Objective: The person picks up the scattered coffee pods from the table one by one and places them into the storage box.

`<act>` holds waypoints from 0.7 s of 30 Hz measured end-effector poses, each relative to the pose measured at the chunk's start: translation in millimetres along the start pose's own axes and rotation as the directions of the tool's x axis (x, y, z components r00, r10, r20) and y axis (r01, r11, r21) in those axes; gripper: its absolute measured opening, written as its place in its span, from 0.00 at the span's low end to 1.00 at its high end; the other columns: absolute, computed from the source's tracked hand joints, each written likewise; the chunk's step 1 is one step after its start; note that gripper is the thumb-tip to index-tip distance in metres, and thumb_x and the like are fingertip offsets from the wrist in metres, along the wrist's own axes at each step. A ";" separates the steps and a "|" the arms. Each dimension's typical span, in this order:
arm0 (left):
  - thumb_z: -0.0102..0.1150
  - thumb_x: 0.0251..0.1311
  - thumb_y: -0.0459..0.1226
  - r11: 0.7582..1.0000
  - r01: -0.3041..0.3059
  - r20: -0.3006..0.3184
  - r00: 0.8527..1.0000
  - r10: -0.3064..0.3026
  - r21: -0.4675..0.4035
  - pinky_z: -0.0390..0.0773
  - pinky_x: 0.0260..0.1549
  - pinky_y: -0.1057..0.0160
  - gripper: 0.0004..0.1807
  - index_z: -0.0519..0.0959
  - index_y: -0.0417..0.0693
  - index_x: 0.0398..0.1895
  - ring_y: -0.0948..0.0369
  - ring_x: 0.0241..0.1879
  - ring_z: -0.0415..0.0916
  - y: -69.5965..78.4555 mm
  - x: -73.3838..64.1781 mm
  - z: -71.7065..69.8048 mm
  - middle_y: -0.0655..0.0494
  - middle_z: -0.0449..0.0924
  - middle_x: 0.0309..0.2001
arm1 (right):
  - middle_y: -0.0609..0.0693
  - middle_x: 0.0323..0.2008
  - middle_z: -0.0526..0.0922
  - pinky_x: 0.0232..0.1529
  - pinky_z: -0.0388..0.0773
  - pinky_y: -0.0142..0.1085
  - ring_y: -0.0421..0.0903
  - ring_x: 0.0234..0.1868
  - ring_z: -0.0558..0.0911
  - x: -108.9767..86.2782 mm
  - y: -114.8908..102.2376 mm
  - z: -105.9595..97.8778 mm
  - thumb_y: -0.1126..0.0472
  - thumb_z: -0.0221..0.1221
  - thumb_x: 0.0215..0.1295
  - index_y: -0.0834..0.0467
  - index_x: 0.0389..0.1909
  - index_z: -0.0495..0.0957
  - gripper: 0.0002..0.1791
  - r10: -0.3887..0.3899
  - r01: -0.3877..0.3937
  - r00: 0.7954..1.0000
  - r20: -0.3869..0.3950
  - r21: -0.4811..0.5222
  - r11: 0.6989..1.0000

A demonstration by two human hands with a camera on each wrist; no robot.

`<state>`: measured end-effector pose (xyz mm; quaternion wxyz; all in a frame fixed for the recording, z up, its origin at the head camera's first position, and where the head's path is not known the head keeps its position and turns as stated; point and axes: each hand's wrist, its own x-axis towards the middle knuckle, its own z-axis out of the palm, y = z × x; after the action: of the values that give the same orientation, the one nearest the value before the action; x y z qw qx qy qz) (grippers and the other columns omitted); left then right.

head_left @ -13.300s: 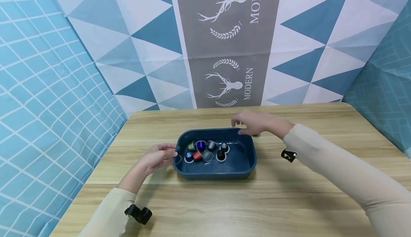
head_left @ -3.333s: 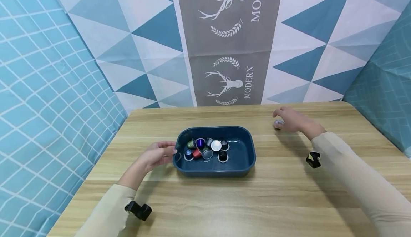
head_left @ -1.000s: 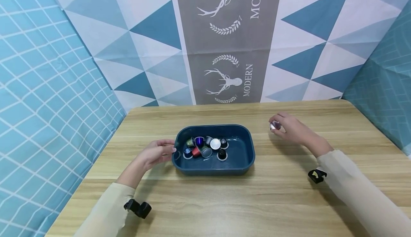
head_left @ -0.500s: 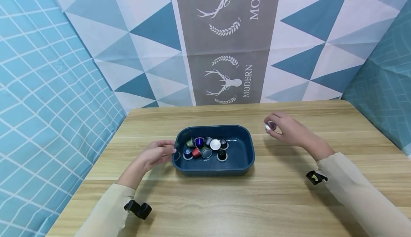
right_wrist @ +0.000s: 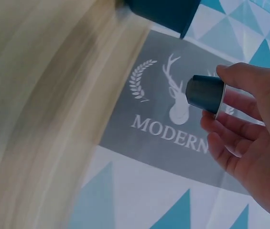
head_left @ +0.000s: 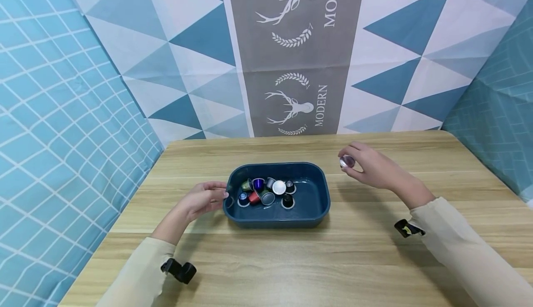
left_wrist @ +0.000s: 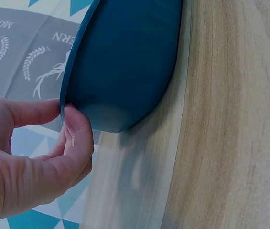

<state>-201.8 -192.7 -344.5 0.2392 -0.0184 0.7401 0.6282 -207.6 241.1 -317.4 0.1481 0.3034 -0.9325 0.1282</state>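
My left hand (head_left: 202, 200) pinches the left rim of a dark blue plastic bin (head_left: 276, 224); the left wrist view shows thumb and fingers on either side of its edge (left_wrist: 72, 57). Inside the bin lie several coffee capsules, among them a purple one (head_left: 259, 184), a red one (head_left: 254, 197), a black one (head_left: 288, 200) and one with its white lid up (head_left: 279, 187). My right hand (head_left: 372, 166) is raised right of the bin. Between thumb and fingers it holds a coffee capsule (right_wrist: 206, 93) by its rim, teal-dark in the right wrist view, its shiny lid (head_left: 347, 161) toward the head camera.
The bin stands on a wood-grain table (head_left: 266, 265). A patterned cloth backdrop (head_left: 291, 66) rises behind the table's far edge, and a blue grid cloth (head_left: 75, 126) hangs at the left. Black wrist cameras sit on both sleeves.
Over the last second my right hand has moved left toward the bin with the coffee capsule. The white-lidded capsule joined the others between 13.3 and 3.3 seconds ago. My left hand has stayed put.
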 end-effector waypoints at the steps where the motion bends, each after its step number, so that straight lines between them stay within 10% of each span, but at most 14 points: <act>1: 0.53 0.65 0.31 1.000 0.000 0.000 1.000 0.000 0.001 0.80 0.41 0.70 0.28 0.59 0.29 0.65 0.67 0.40 0.78 0.3 -0.1 0.0 0.55 0.76 0.43 | 0.51 0.35 0.79 0.38 0.79 0.38 0.42 0.34 0.76 0.6 -1.6 -1.2 0.63 0.64 0.60 0.62 0.44 0.78 0.13 0.000 0.000 1.000 0.003 0.002 1.000; 21: 0.53 0.64 0.31 1.000 -0.004 -0.013 1.000 0.004 0.000 0.80 0.40 0.70 0.28 0.60 0.29 0.65 0.67 0.40 0.78 0.1 -2.8 1.3 0.54 0.76 0.44 | 0.50 0.32 0.77 0.36 0.77 0.35 0.42 0.33 0.76 30.5 -40.1 -24.2 0.64 0.63 0.59 0.62 0.40 0.78 0.09 -0.044 0.039 0.989 0.142 0.042 0.998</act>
<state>-198.9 -192.2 -343.5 0.2328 -0.0209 0.7418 0.6285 -202.1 201.5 -278.3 0.0775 0.3339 -0.9315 0.1214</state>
